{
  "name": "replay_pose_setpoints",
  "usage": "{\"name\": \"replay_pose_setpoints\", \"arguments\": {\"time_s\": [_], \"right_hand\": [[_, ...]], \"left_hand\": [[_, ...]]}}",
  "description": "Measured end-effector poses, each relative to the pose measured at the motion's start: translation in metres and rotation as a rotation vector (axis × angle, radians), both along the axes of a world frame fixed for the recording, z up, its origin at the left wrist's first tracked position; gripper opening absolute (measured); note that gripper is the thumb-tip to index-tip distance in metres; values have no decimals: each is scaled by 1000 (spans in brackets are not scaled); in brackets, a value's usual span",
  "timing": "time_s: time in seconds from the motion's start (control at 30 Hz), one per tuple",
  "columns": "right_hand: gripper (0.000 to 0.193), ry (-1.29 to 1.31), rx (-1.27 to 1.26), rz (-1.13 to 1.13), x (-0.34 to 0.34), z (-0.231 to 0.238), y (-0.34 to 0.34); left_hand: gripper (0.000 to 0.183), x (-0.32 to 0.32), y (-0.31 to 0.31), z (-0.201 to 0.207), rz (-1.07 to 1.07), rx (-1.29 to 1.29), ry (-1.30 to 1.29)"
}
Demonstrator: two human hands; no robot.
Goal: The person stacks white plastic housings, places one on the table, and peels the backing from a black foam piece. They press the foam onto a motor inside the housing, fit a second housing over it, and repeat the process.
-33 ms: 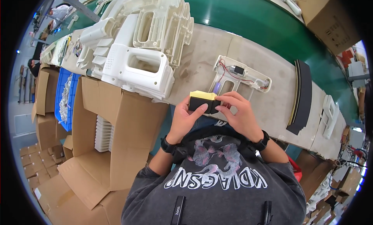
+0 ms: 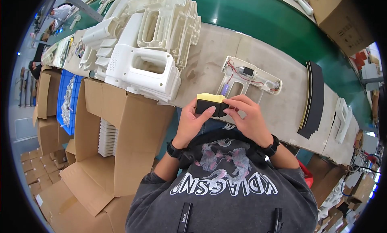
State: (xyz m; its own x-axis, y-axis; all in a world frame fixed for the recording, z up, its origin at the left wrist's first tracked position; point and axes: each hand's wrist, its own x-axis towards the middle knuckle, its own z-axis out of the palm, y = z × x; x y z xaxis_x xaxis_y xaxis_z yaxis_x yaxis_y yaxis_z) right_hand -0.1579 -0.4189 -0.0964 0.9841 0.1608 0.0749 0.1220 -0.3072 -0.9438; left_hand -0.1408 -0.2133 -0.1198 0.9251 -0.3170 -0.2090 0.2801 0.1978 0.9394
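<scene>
Over the near edge of the workbench I hold a small stack of black foam pads (image 2: 204, 107) with a yellow backing (image 2: 209, 97) along its upper side. My left hand (image 2: 191, 122) grips the left end, thumb across the black face. With thumb and fingertips, my right hand (image 2: 246, 114) pinches the right end. Just beyond lies an open white plastic housing half (image 2: 262, 80), its inside facing up. In it are red wires (image 2: 236, 74), a small black part (image 2: 247, 71) and a purple-wrapped cylinder (image 2: 225, 89). My fingers partly hide the pads and the housing's near end.
White housing shells (image 2: 161, 68) are piled at the left of the bench. Long black foam strips (image 2: 313, 100) lie at the right, beside another white part (image 2: 343, 119). A green conveyor belt (image 2: 242, 15) runs behind. Open cardboard boxes (image 2: 141, 140) and a blue crate (image 2: 64, 96) stand at left.
</scene>
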Motion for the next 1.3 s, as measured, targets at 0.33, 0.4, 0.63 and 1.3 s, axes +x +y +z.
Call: {"name": "replay_pose_setpoints", "arguments": {"time_s": [0.33,0.4,0.63,1.3], "right_hand": [[25,190,331,175,2,-19,-10],[27,298,511,153,3,-29,-15],[31,-211,-181,-90,45,-11,-33],[33,-417,-586,461,76,-11,-28]], "left_hand": [[35,-1,15,3,-117,-23,51],[36,-3,16,3,-112,-34,69],[35,-12,38,-14,66,-92,188],[36,-23,29,-15,37,-95,216]]}}
